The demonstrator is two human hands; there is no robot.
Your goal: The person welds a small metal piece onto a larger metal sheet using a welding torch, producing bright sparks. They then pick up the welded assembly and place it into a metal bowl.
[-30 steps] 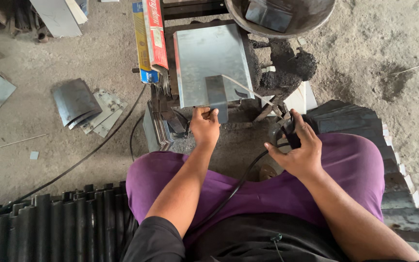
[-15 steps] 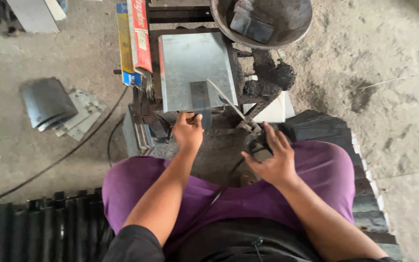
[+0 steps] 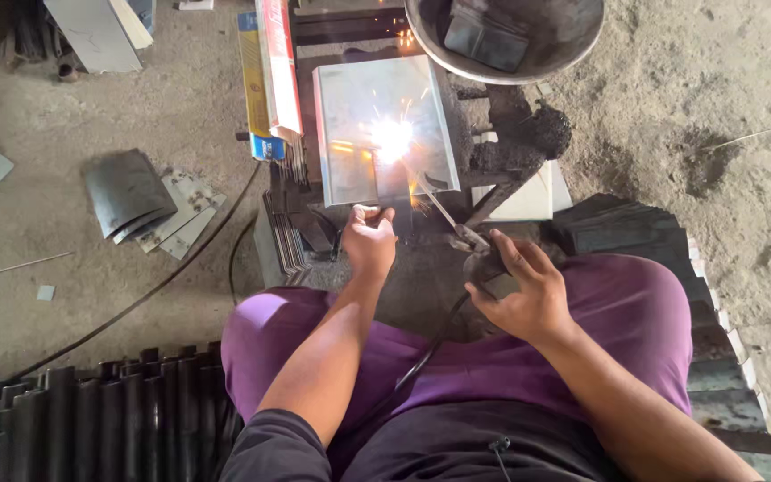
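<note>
Head view: the left hand (image 3: 369, 239) pinches the near edge of the steel sheet (image 3: 384, 134), steadying it; the right hand (image 3: 521, 290) is clenched around a holder (image 3: 484, 263), its rod (image 3: 435, 203) angled ahead into the bright arc (image 3: 393, 136) on the sheet.

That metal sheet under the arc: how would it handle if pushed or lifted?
The sheet looks thin and flat, so probably stiff yet light. It may slide if pushed; the left hand rests at its near edge. Likely hot near the sparks, and its edges may be sharp.
</note>
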